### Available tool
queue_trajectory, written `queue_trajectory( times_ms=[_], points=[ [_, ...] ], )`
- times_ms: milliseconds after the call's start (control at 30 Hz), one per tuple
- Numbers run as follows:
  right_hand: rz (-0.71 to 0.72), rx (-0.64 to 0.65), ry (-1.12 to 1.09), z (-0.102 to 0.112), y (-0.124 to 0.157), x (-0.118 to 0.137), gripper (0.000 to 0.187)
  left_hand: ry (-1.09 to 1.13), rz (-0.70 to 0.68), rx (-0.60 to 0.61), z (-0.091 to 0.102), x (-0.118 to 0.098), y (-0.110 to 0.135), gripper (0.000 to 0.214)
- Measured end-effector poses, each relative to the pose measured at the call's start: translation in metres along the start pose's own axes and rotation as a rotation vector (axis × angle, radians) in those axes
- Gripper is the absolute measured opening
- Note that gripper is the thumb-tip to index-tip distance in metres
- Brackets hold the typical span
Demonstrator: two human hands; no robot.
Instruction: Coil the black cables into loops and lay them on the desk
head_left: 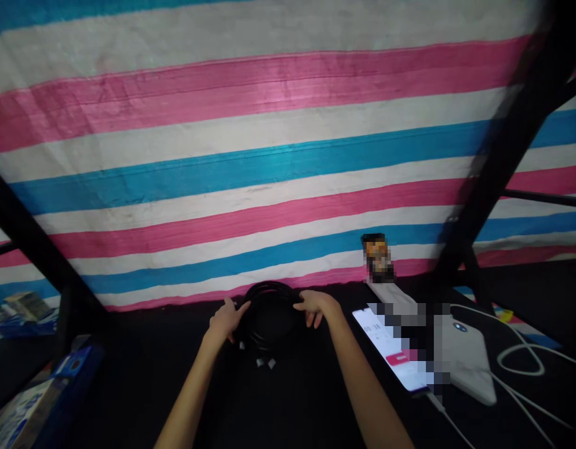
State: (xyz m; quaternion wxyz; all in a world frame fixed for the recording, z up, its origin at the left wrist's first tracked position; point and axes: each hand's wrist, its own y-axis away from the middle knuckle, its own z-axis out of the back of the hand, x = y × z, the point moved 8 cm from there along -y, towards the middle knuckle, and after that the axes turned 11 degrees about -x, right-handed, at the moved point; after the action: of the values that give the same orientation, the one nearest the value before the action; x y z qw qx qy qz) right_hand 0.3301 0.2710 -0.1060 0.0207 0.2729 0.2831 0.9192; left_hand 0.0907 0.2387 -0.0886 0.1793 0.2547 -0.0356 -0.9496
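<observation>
A coil of black cable (256,342) lies on the dark table close to the striped sheet. Small grey connector ends (265,363) stick out at its front left. My left hand (225,319) is at the coil's left side, fingers apart, one fingertip at the cable's edge. On the opposite side, my right hand (318,304) reaches in with its fingers spread and a fingertip at the rim of the coil. Neither hand appears closed around the cable, though some fingers are hard to make out against the black.
At right lie a lit phone (379,343), a white power bank-like device (465,355) and white cords (522,374). Blue and white packages (49,393) are at lower left. Black frame posts (498,143) slant on both sides. A striped sheet (269,162) hangs behind.
</observation>
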Motion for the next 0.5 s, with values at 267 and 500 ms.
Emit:
queue_trajectory(
  times_ms=[267, 500],
  points=[
    [0.103, -0.110, -0.053, 0.030, 0.048, 0.012, 0.066, 0.238, -0.015, -0.131, 0.070, 0.020, 0.001, 0.066],
    [0.268, -0.065, -0.022, 0.029, 0.098, 0.038, 0.070, 0.494, -0.021, -0.270, 0.123, 0.021, 0.026, 0.057]
  ],
)
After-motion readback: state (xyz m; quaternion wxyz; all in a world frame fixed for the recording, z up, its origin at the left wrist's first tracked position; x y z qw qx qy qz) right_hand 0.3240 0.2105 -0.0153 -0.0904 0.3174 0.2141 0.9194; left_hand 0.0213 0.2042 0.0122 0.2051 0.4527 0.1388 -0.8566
